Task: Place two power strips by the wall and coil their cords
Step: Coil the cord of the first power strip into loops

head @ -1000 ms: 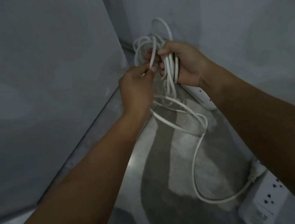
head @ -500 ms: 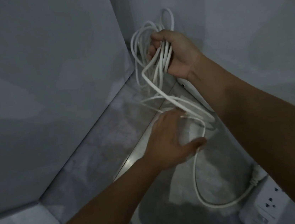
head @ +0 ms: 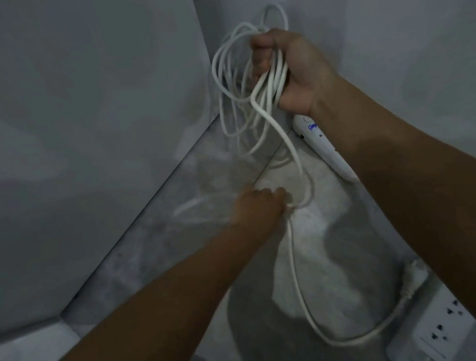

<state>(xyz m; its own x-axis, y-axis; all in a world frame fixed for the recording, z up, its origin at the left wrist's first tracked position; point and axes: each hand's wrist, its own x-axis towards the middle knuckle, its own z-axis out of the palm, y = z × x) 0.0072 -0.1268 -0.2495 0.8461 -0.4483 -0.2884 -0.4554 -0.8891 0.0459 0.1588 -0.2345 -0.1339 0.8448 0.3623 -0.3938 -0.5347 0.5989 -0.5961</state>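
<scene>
My right hand [head: 295, 71] is raised near the wall corner and closed around a bundle of white cord loops [head: 234, 90]. One strand drops from the bundle to my left hand [head: 259, 204], which is low over the floor and pinches that loose cord [head: 298, 278]. The cord runs on in a curve to a white power strip [head: 430, 336] at the bottom right, by the wall. A second white power strip [head: 325, 148] lies along the right wall, partly hidden behind my right forearm.
Grey walls [head: 72, 110] meet in a corner just behind the coil. The floor [head: 151, 266] is grey and mottled, with a dark shadow in the lower middle.
My left hand left the coil, dropped toward the floor and took hold of the loose cord. My right hand rose slightly with the bundle.
</scene>
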